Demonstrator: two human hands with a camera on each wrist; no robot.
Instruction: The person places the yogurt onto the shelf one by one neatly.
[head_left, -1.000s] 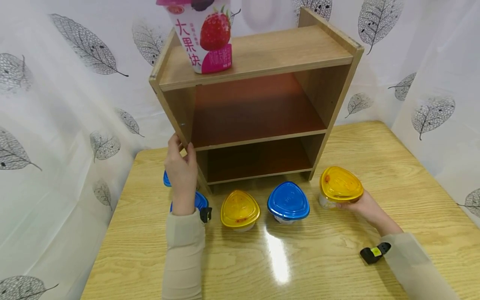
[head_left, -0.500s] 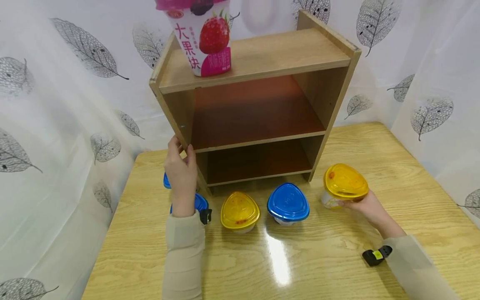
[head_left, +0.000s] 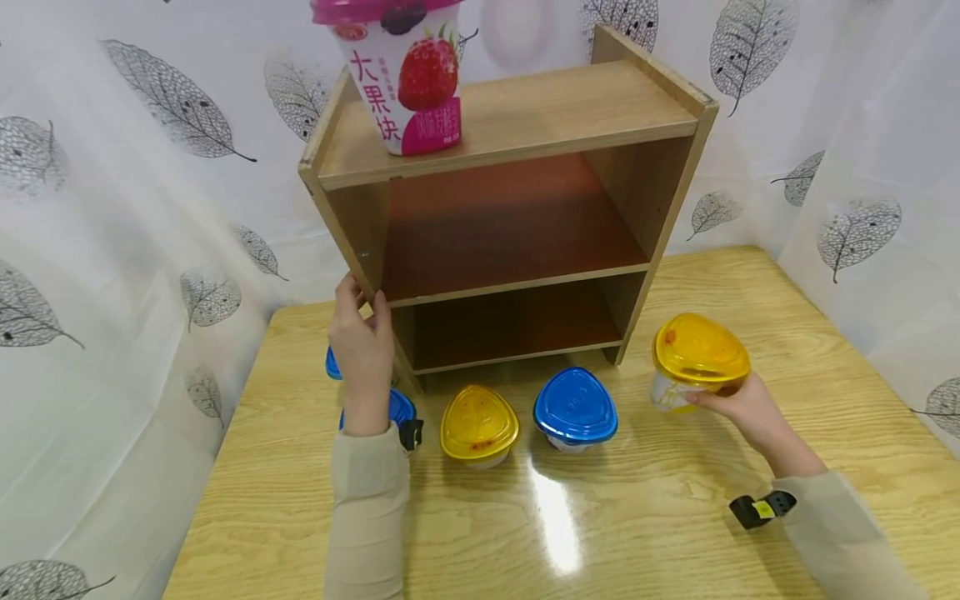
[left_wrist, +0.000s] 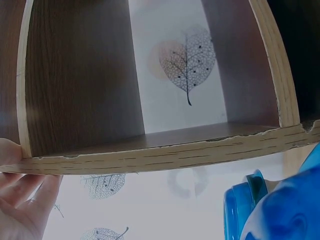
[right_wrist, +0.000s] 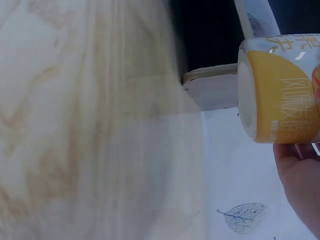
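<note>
My left hand [head_left: 362, 350] grips the front edge of the left side panel of a small wooden shelf [head_left: 517, 273]. In the left wrist view, its thumb and fingers [left_wrist: 40, 200] lie on either side of that edge. On the right, my right hand [head_left: 757, 417] holds a yogurt cup with a yellow lid [head_left: 699, 350] by its side. This cup is raised above the table and slightly tilted; the right wrist view shows its base and orange-and-white wall [right_wrist: 282, 95]. Most of the right fingers are hidden behind the cup.
A pink strawberry yogurt cup [head_left: 416, 92] stands on the shelf's top board. In front of the shelf are a yellow-lidded cup [head_left: 480, 423] and a blue-lidded cup [head_left: 575, 407]. Two more blue lids [head_left: 401, 407] show partly behind the left forearm. Leaf-patterned curtain [head_left: 142, 217] surrounds the table.
My right hand has lifted the yellow-lidded yogurt cup and moved it a little to the right, away from the shelf. The left hand keeps its grip on the side panel.
</note>
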